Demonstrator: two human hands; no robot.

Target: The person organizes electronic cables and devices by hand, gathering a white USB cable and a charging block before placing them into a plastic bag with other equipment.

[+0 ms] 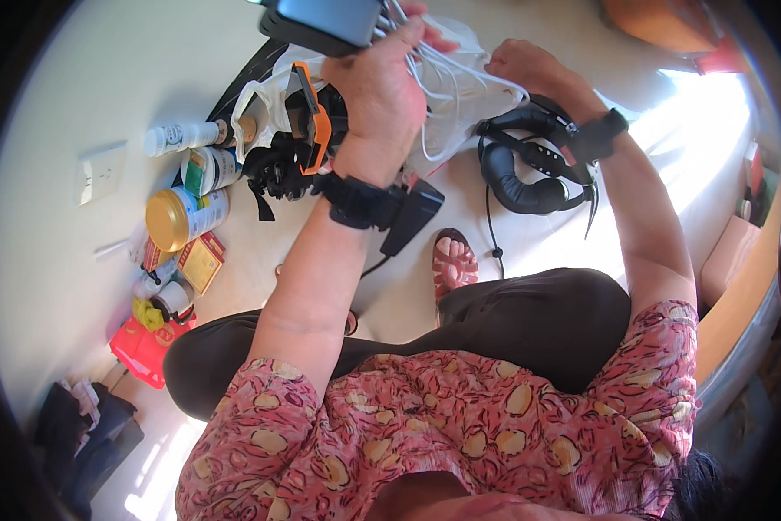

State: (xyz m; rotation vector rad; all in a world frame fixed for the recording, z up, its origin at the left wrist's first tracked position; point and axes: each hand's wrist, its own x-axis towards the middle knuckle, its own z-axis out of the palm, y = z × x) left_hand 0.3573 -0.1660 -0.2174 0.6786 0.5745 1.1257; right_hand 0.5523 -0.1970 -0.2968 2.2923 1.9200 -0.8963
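Observation:
My left hand [387,98] is closed around a dark box-shaped charging device [322,26] and the white cables [442,78] at its side. The cables hang in loose loops to the right. Close by on the right, my right hand [527,68] is curled, with its fingers at the edge of a translucent white plastic bag [452,124]; its fingertips are partly hidden. Beside my left wrist, an orange-edged device [315,124] stands among black straps [276,169]. A black padded head strap [527,163] lies on the floor below my right forearm.
Along the left wall stand a white bottle [182,138], a gold-lidded tub [175,218], small boxes [201,260], a mug [174,299] and a red bag [146,348]. A wall socket [100,174] is above them. Wooden furniture [735,293] borders the right side.

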